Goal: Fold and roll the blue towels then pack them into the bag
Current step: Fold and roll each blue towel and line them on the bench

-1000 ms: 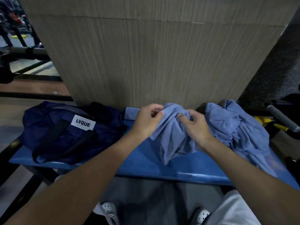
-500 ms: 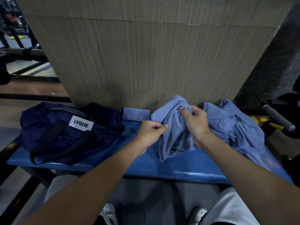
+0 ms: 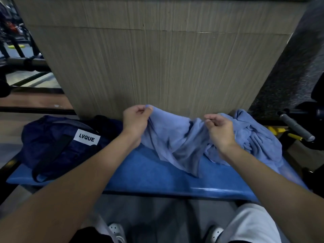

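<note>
Blue cloth is pinched in both your hands: your left hand [image 3: 135, 120] nips a top corner of the towel [image 3: 175, 137], your right hand [image 3: 220, 130] its edge further right, fingers curled. It sags bunched onto the bench [image 3: 149, 172]. You're opening it to fold, I judge; next, pull it taut and flat. The other towels [image 3: 254, 137] heap right, the bag [image 3: 52, 142] lies left.

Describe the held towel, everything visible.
The towel is light blue, soft, terry-like cloth, unfolded and creased. The left hand pinches its upper left corner, the right hand its upper edge, so it sags between them. Its lower part drapes onto the blue bench; its right side meets the crumpled towel pile.
</note>
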